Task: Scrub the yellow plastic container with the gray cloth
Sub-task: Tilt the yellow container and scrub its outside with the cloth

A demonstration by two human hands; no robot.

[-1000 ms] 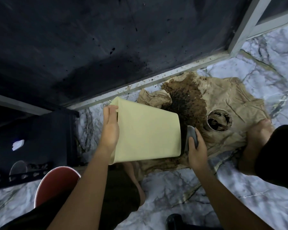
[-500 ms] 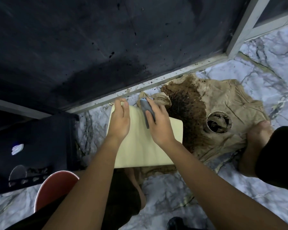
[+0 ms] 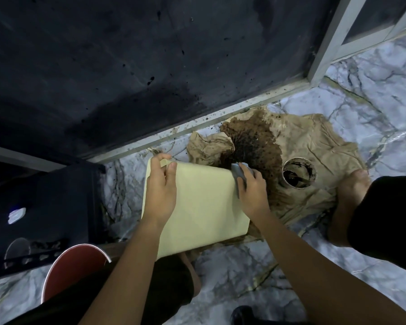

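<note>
Container (image 3: 202, 202) pale yellow, smooth, tilted on side

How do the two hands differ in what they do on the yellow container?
The left hand grips the yellow container's rim, fingers hooked over the edge; the right hand presses the gray cloth flat against the opposite end. The left hand holds no cloth; the right one does. Both touch the container.

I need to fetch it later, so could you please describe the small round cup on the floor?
Find the stained brown paper spread on the marble floor. The small round cup stands on it, right of the yellow plastic container, the only white-rimmed thing holding dark residue.
</note>
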